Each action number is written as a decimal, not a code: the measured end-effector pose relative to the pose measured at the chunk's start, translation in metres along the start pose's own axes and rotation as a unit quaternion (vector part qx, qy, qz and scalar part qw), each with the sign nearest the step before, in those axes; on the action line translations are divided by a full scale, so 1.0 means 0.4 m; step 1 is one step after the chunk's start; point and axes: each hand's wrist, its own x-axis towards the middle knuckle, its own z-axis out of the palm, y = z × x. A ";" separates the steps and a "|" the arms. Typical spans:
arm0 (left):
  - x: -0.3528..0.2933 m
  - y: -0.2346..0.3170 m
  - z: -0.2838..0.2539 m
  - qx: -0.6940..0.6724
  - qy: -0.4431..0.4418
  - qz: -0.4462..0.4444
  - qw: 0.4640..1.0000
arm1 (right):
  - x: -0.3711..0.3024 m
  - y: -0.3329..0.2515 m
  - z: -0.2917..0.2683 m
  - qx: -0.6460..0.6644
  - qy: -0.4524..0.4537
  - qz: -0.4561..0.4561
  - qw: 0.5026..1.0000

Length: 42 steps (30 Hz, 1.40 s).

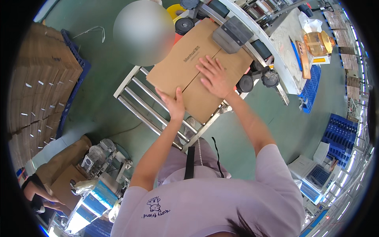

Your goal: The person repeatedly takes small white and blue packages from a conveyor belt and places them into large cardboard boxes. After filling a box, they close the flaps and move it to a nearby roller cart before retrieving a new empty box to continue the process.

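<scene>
A closed cardboard box (pixel 177 65) lies on the metal roller conveyor (pixel 136 103), its two top flaps meeting along a centre seam. Its far end is under the dark plate (pixel 233 33) of a machine that looks like a carton sealer. My right hand (pixel 215 77) rests flat on the top flap near the seam, fingers spread, holding nothing. My left hand (pixel 173 103) touches the near left end of the box, with thumb and fingers apart. The underside of the box is hidden.
Stacked flat cardboard (pixel 47 87) stands on a blue pallet at left. A worktable (pixel 286 51) at right bears an amber jar (pixel 316 42) and a blue pen (pixel 295 53). Another person's arms (pixel 39 193) show at lower left. A grey blur covers the area beyond the box.
</scene>
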 end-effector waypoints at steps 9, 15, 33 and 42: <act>0.095 0.020 0.134 0.034 -0.150 0.020 0.988 | -0.021 -0.111 -0.003 0.004 -0.027 0.056 0.998; -0.131 -0.134 -0.169 0.129 -0.354 0.006 0.926 | -0.015 0.070 0.033 -0.069 0.019 -0.008 0.997; -1.469 -0.578 -0.620 -0.038 0.591 -0.418 0.688 | -0.546 -0.721 0.532 0.126 -0.557 -0.412 0.710; -1.828 -0.750 -0.673 -0.206 0.796 -0.331 0.462 | -0.402 -0.870 0.711 -0.058 -0.481 -0.513 0.709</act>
